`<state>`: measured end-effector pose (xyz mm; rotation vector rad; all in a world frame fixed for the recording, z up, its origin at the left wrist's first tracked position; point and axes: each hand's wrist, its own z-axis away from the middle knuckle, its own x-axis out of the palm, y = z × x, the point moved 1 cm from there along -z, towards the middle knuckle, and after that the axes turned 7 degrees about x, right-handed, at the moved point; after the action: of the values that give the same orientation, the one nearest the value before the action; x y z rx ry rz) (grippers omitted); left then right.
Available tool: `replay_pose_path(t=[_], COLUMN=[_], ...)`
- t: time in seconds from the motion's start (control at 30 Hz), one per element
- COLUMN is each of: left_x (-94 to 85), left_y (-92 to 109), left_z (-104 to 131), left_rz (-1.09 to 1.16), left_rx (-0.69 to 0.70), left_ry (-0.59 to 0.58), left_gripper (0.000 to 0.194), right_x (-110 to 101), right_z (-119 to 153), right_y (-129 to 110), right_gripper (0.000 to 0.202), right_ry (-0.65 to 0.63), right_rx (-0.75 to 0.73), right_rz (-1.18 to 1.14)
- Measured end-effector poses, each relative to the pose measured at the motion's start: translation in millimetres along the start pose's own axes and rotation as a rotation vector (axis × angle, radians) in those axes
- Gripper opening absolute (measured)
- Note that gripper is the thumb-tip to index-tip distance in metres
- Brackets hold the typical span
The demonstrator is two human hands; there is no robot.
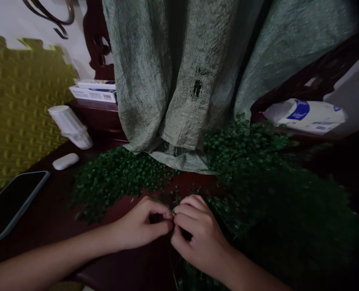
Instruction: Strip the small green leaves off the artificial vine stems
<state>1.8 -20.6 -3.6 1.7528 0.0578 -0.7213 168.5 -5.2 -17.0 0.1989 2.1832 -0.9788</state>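
Note:
At the near middle of the dark red table (pixel 121 266), my left hand (pixel 144 224) and my right hand (pixel 197 234) meet fingertip to fingertip. Both are pinched on a thin green sprig (pixel 173 211), most of it hidden by the fingers. Beyond my left hand lies a pile of small green plant pieces (pixel 118 178). A larger, looser heap of leafy green stems (pixel 270 190) spreads beside and beyond my right hand, its near part dark and blurred.
A grey-green woven sack (pixel 185 101) hangs over the far edge onto the table. To the left are a phone (pixel 15 202), a white earbud case (pixel 66 161), a white cup-like container (pixel 70 126), flat boxes (pixel 94 93) and a yellow foam mat (pixel 18 109). A tissue pack (pixel 312 116) lies right.

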Motion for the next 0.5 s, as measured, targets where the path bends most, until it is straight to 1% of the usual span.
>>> replay_pose_path(t=[0.1, 0.23, 0.3, 0.43, 0.5], left_x=[2.3, 5.2, 7.0, 10.3, 11.4], left_y=[-2.7, -3.6, -4.4, -6.5, -6.4], left_z=[4.3, 8.4, 8.4, 6.7, 6.3], left_rz=[-0.110, -0.195, -0.200, -0.170, -0.156], left_rx=[0.140, 0.250, 0.256, 0.199, 0.202], left_ry=[-0.045, -0.034, -0.024, 0.018, 0.038], left_gripper=[0.019, 0.018, 0.019, 0.021, 0.023], right_x=[2.8, 8.0, 10.2, 12.7, 13.4], right_z=[4.0, 9.2, 10.3, 10.9, 11.2], right_y=[-3.2, -6.8, -7.3, -7.1, -7.2], right_gripper=[0.015, 0.015, 0.015, 0.014, 0.014], right_ry=[-0.021, -0.021, -0.015, 0.010, 0.025], right_rx=[0.028, 0.047, 0.049, 0.038, 0.028], right_rz=[0.023, 0.053, 0.071, 0.101, 0.110])
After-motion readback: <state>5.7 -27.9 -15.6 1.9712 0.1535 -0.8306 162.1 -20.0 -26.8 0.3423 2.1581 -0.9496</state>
